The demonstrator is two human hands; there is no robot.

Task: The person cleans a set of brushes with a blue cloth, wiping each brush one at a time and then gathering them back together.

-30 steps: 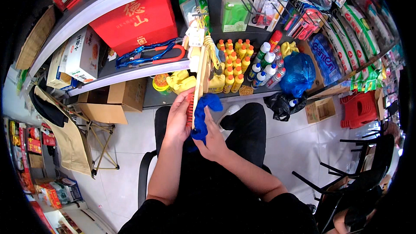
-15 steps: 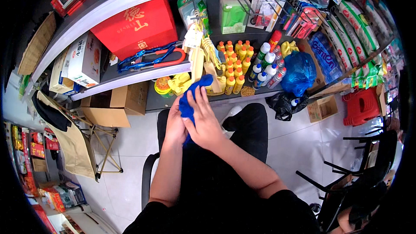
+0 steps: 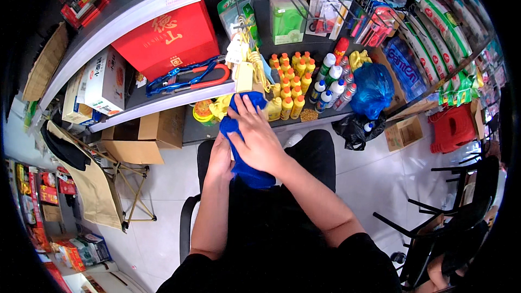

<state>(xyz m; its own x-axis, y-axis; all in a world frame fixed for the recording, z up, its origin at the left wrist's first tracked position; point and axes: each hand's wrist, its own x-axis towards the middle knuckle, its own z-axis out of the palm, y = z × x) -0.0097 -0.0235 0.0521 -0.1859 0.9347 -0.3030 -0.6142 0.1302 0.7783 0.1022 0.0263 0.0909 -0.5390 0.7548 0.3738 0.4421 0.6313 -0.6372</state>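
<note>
A blue cloth (image 3: 254,176) is bunched between my two hands, just above my lap. My right hand (image 3: 254,134) lies over it, its fingers spread slightly and pressing the cloth. From the left and below, my left hand (image 3: 220,156) grips the cloth; its fingertips are hidden. Beyond my fingers, a pale yellow flat piece (image 3: 245,77) reaches down to the cloth's upper end. Whether my left hand also holds this piece under the cloth, I cannot tell. Looped yellow cords (image 3: 255,57) and white tags hang close above.
Several yellow bottles (image 3: 293,84) and spray cans (image 3: 325,76) stand on the low shelf ahead. A blue plastic bag (image 3: 374,89) is at their right. The red box (image 3: 168,38) sits left, with an open carton (image 3: 144,133) below. Black chairs (image 3: 461,211) stand at right.
The blue cloth has spread out, and more of it hangs below my right hand. That hand has shifted slightly lower over the cloth. The whole view has moved a little.
</note>
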